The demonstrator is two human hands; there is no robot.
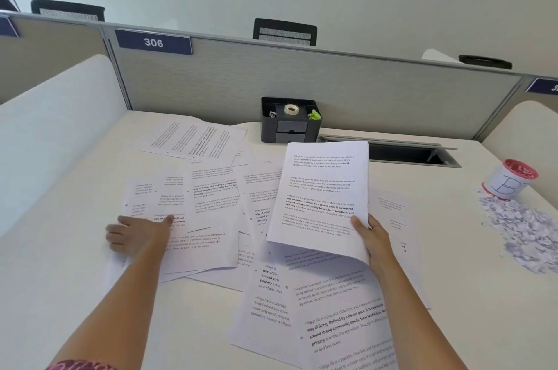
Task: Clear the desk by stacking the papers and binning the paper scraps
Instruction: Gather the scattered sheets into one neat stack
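Pale grey partitioning closes off the back of a white surface [60, 279], with a black desk organiser [290, 128] standing against it at the middle of the back edge.

Head view: printed papers [211, 194] lie scattered and overlapping from the left half of the surface down to the near edge, turned at many angles. The left hand [136, 237] rests flat on those at the left, fingers stretched out and gripping nothing. The right hand [371, 237] pinches a gathered sheaf [323, 194] by its near right corner, thumb on top. The sheaf is lifted clear of the sheets below, its long axis running away from the person.

Most loose sheets lie left of the sheaf, under and ahead of the left hand, so that hand seems best placed to draw the next ones in. Paper scraps [519, 231] are heaped at the right edge beside a small red-rimmed tub [510, 179] marked B. They sit well apart from both hands, nearer the right, and appear untouched.
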